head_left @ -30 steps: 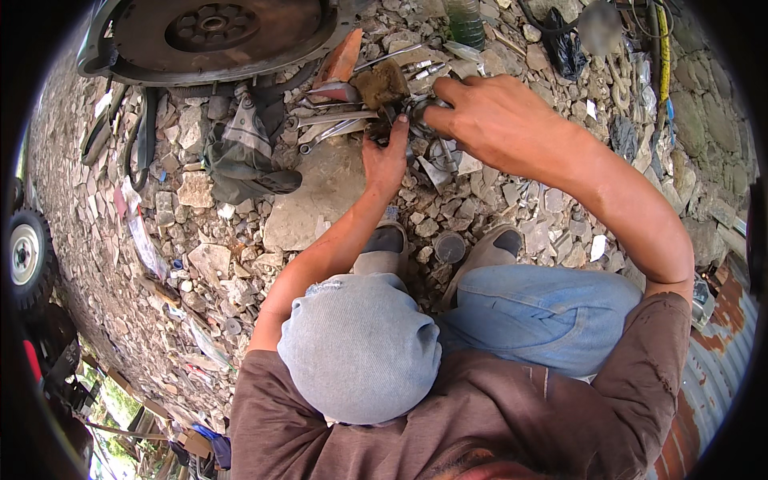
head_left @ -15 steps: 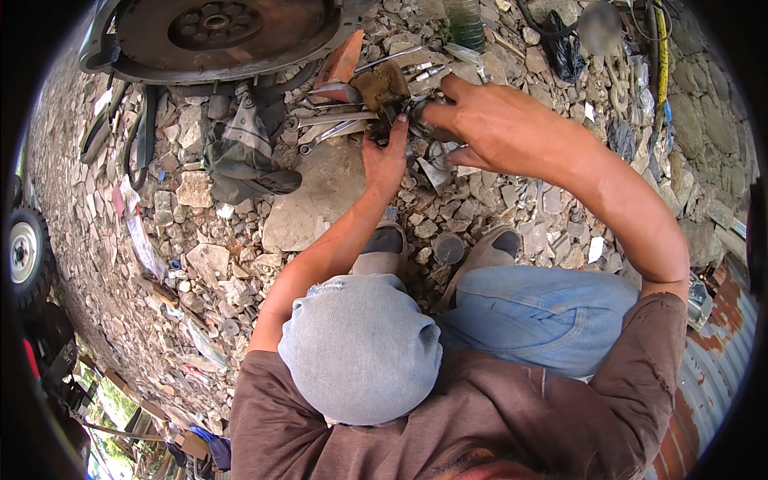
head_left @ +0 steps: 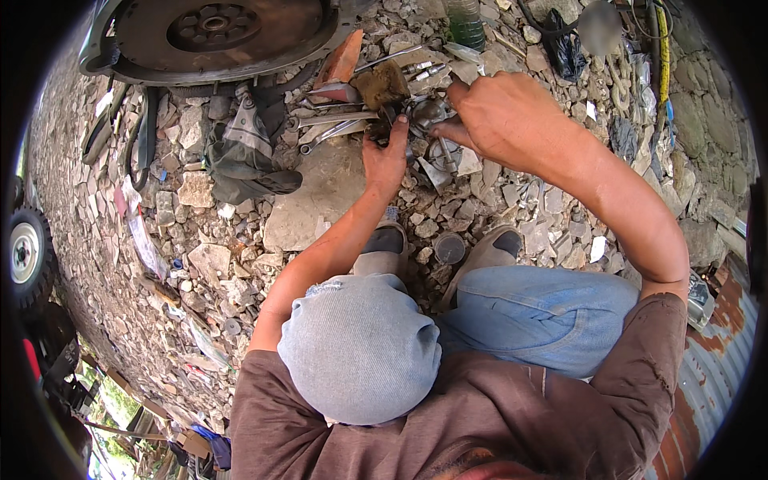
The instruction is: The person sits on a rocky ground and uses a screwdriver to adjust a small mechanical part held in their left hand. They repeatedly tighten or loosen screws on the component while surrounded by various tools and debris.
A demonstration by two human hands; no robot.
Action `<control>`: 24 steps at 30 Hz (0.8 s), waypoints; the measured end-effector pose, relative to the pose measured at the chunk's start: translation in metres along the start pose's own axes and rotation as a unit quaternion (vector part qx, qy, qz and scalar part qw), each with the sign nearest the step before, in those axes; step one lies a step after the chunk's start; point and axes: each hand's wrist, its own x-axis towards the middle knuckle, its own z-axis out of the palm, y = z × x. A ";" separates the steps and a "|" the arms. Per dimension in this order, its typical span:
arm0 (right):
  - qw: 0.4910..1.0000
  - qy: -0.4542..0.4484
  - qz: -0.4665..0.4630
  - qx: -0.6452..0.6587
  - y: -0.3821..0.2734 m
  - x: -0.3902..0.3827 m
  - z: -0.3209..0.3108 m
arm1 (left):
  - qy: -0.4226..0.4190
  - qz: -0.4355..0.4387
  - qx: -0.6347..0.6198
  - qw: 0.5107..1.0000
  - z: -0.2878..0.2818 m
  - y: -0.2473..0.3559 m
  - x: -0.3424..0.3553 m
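Observation:
My left hand [head_left: 386, 160] is closed on a dark, greasy metal part [head_left: 392, 114], its thumb pointing up along it. At the right side of this part, the thumb and fingers of my right hand [head_left: 506, 116] close about a greyish rounded metal piece [head_left: 430, 110]; its lower fingers are hidden. A brown sponge-like block [head_left: 380, 85] lies just beyond my left hand. Several wrenches [head_left: 332, 132] rest to the left of it. Spark plugs [head_left: 428, 72] lie above the metal piece. Below it is a torn silvery scrap [head_left: 436, 170].
A large engine flywheel and housing [head_left: 216, 32] stands at the upper left, with a dark cloth [head_left: 248, 156] below it. A flat stone [head_left: 312, 200] lies left of my feet. Rubble covers the ground. A green plastic bottle [head_left: 464, 24] stands at the top; rusty corrugated sheet [head_left: 712, 376] is at right.
My right hand has drawn back slightly up and to the right, uncovering more of the greyish metal piece. My left hand has stayed in place on the dark part.

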 end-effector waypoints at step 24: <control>0.984 0.148 -0.096 0.039 0.017 0.001 -0.001 | 0.019 0.002 -0.002 1.000 0.000 -0.003 0.001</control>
